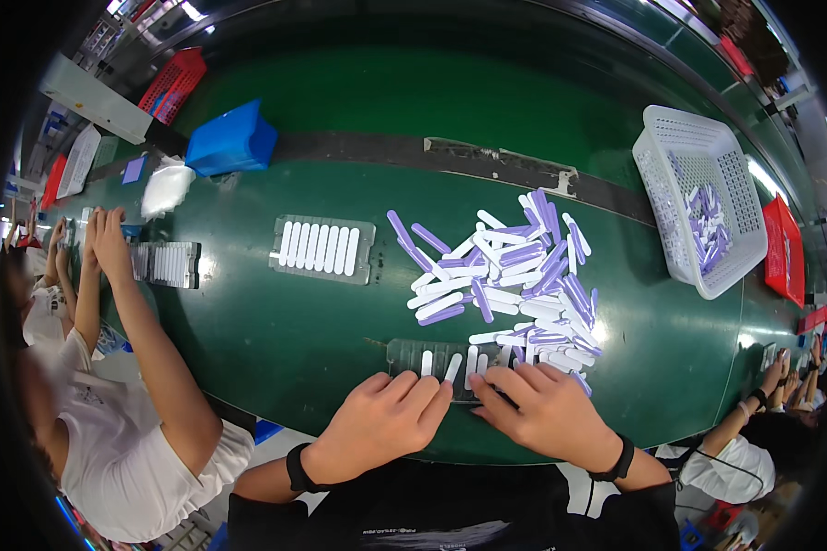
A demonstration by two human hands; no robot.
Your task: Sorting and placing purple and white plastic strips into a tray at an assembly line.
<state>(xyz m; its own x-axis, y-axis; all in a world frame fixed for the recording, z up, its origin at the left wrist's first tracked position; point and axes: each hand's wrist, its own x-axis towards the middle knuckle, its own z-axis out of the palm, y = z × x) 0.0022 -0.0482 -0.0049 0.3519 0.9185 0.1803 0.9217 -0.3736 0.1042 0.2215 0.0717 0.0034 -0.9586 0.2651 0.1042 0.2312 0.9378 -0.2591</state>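
Where the near clear tray lies at six o'clock on the green surface, a few strips sit in it, one slanted beside the left hand. The left fingers are bunched near that strip; those of the right hand curl over the tray's three-o'clock end. Whether either set is clamped cannot be told. The strips appear light, stiff and probably slick; gripping the long edges near mid-length seems soundest. They are slim, round-ended, white or purple, with a loose heap at one o'clock from the tray.
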